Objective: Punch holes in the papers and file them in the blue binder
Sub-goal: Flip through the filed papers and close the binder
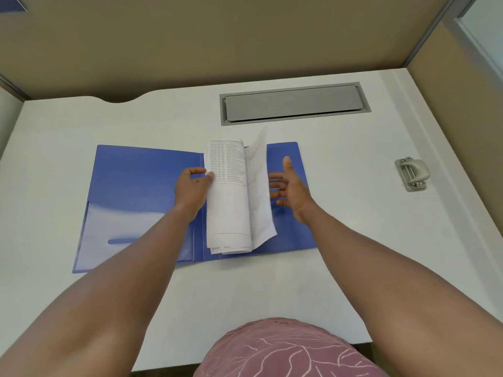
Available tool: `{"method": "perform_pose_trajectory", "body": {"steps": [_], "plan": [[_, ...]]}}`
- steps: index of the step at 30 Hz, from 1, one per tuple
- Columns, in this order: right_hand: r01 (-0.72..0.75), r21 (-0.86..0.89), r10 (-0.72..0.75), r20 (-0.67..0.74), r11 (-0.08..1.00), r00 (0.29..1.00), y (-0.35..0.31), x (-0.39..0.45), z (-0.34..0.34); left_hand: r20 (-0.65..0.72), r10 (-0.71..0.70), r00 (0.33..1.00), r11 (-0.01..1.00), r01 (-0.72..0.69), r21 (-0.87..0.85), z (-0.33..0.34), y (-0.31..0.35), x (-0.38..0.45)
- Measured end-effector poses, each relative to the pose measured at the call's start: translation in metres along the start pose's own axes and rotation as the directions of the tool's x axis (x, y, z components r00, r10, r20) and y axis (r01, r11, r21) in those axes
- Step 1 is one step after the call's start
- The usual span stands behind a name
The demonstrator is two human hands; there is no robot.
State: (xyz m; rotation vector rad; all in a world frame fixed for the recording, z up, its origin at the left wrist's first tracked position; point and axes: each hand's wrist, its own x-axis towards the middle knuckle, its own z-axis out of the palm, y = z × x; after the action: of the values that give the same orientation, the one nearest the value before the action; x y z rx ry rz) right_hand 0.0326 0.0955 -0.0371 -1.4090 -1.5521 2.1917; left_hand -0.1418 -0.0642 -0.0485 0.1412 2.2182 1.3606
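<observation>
Sitting on the right half of one open blue binder (147,186) mid-desk: one stack of printed papers (231,197), curling up off the spine side, probably getting seated on the binder's prongs. Pinching the stack's left edge with the left hand (192,186); hovering just right of the loose sheet, right hand (292,186), fingers spread, holding nothing. Waiting unused near the desk's right edge: one hole punch (411,173).

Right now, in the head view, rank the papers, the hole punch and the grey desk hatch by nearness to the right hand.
1. Papers: just left of the right hand, over the binder's spine.
2. Grey desk hatch: behind the hand, toward the partition.
3. Hole punch: far right, near the desk edge.
</observation>
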Motion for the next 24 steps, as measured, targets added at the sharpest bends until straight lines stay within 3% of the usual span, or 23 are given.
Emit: {"method": "perform_pose_trajectory", "body": {"steps": [8, 12, 16, 20, 24], "plan": [[0.032, -0.112, -0.017, 0.134, 0.993, 0.991, -0.003, -0.003, 0.017, 0.164, 0.008, 0.986, 1.0, -0.004, -0.026, 0.013, 0.0, -0.001], [0.04, -0.157, -0.015, 0.157, 0.987, 0.987, 0.0, -0.003, 0.02, 0.169, -0.046, 0.984, 0.999, 0.049, -0.012, 0.015, 0.003, -0.003], [0.046, -0.171, -0.018, 0.159, 0.984, 0.987, 0.003, -0.002, 0.021, 0.146, 0.002, 0.989, 1.0, -0.004, 0.014, 0.016, 0.0, -0.003], [0.043, -0.134, -0.027, 0.119, 0.99, 0.992, 0.003, 0.0, 0.015, 0.11, -0.003, 0.994, 1.0, 0.001, 0.02, 0.006, -0.005, 0.003], [0.014, -0.158, -0.021, -0.042, 0.987, 0.999, 0.005, 0.005, 0.007, 0.048, -0.036, 0.998, 0.999, 0.035, 0.013, -0.014, -0.009, 0.01]]}}
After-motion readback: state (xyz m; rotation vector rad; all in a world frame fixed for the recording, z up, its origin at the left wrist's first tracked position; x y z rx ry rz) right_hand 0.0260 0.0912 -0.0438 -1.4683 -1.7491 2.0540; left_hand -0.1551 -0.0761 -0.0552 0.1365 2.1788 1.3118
